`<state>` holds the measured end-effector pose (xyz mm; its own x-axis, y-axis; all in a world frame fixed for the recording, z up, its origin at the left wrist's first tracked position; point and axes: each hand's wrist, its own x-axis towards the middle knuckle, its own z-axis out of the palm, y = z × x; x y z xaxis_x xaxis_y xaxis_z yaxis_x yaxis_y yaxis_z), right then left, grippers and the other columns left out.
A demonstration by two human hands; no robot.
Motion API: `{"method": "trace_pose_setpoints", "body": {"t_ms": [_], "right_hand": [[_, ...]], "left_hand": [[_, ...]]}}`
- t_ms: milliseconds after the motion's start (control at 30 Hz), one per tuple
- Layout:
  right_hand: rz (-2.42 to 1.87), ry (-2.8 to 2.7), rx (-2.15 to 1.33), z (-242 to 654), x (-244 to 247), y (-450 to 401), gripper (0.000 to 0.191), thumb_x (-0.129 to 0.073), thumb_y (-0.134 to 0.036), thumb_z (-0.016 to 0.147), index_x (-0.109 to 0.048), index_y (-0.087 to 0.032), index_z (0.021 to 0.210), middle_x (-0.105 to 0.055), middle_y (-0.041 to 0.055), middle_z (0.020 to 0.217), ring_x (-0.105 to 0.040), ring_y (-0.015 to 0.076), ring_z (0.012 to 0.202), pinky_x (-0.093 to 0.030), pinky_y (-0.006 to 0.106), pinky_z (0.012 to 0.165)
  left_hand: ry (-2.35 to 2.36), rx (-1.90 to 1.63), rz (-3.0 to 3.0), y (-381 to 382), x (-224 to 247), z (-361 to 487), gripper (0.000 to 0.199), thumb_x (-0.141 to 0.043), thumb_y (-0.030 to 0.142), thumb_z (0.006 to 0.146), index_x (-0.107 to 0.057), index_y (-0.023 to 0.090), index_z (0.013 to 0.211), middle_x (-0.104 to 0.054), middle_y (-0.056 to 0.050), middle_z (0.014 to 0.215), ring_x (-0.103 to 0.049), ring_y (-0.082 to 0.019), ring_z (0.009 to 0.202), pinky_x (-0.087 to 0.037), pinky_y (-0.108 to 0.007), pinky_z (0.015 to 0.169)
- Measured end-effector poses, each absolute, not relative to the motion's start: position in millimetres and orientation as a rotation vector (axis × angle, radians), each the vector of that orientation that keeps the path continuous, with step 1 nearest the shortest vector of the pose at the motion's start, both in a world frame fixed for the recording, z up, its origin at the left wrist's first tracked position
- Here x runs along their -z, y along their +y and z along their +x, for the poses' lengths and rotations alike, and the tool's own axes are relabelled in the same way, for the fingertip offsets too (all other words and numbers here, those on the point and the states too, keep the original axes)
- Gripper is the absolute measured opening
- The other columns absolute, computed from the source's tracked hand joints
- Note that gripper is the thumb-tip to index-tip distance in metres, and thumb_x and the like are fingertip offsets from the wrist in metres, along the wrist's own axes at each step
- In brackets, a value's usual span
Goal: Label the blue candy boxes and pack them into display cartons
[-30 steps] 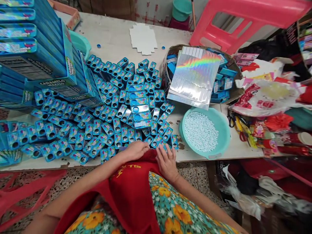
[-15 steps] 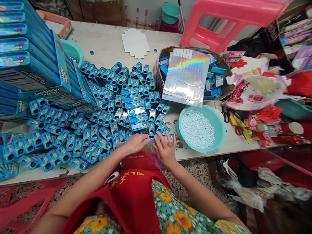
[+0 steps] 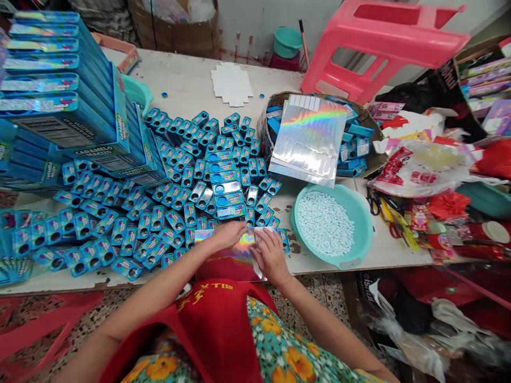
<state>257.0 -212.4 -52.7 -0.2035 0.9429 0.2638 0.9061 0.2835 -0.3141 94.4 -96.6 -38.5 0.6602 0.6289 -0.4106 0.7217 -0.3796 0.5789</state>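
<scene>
A shiny holographic sheet [image 3: 223, 268] lies at the table's front edge before me, mirroring the red of my apron. Over its far edge rests my left hand [image 3: 228, 235], fingers pressed together beside a small box; what its fingertips pinch is hidden. My right hand [image 3: 273, 255] is curled on the sheet's right part, thumb and fingers closed at its upper edge. Just beyond my hands runs a column of blue candy boxes [image 3: 228, 198] lying flat. Many small blue boxes with round holes [image 3: 151, 221] stand packed around it.
Tall stacked blue display boxes [image 3: 59, 114] rise on the left. To the right is a turquoise basin [image 3: 361, 236] of white candies [image 3: 325, 223]. Behind it, more silver sheets [image 3: 309, 138] lie across an open carton [image 3: 261, 130]. A pink stool [image 3: 383, 40] and scissors [image 3: 374, 204] are farther right.
The view has tilted slightly, so the table appears lower. My right fingers, spread before, are now curled in closer to my left hand, and more of the sheet's far edge shows.
</scene>
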Motion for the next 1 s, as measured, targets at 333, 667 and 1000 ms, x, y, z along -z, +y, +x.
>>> {"method": "trace_pose_setpoints", "body": {"t_ms": [333,667,1000], "right_hand": [[-1.657,-2.255,-0.127,259,69,-203,0.043,-0.048,-0.020,0.091,-0.043,-0.022,0.134,-0.055,0.0070,0.132,-0.042,0.0255,0.127,-0.027,0.050,0.106],[-1.684,-1.987,-0.405,275,23,-200,0.009,-0.051,-0.022,0.089,-0.058,-0.020,0.083,-0.065,0.0042,0.078,-0.057,0.0188,0.078,-0.044,0.034,0.074],[-1.576,-1.505,-1.033,263,-35,-163,0.013,-0.059,-0.031,0.084,-0.056,-0.020,0.077,-0.060,-0.0012,0.073,-0.056,0.0136,0.068,-0.045,0.027,0.067]], "left_hand": [[1.011,0.128,2.069,-94,46,98,0.037,-0.033,0.039,0.091,-0.062,0.018,0.083,-0.065,-0.007,0.078,-0.060,-0.019,0.071,-0.039,-0.025,0.061],[1.167,0.032,2.235,-113,59,99,0.033,-0.034,0.036,0.093,-0.060,0.020,0.106,-0.068,-0.009,0.094,-0.063,-0.022,0.085,-0.046,-0.030,0.073],[0.946,-0.514,1.569,-132,-5,91,0.033,-0.048,0.042,0.087,-0.060,0.018,0.106,-0.065,-0.004,0.101,-0.059,-0.017,0.092,-0.046,-0.027,0.083]]}}
